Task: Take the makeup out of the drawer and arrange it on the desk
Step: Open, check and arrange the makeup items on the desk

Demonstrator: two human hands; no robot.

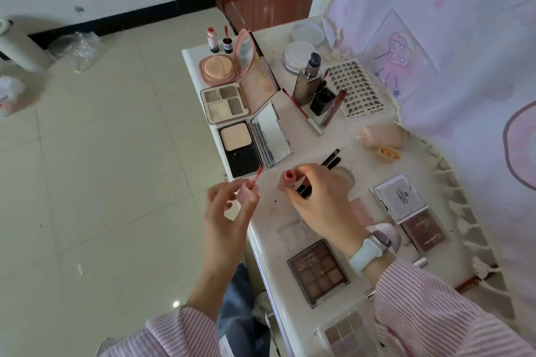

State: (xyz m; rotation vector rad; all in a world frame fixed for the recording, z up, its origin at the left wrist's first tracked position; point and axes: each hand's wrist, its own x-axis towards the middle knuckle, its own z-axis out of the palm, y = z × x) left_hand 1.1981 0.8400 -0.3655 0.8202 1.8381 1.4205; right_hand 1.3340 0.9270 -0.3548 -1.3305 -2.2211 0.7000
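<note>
Striped sleeves (435,313) are framing the near bench (266,211); left hand (229,206) is pinching the applicator wand (256,175), right hand (316,197) gripping the open lip-gloss tube (287,180); arranging seems underway; next, probably standing both upright beside the palettes.

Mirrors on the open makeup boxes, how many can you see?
3. A pink oval mirror above the puff, a pinkish mirror lid beside the four-pan palette, and a silver mirror lid beside the powder compact. Closed cases may hide more.
</note>
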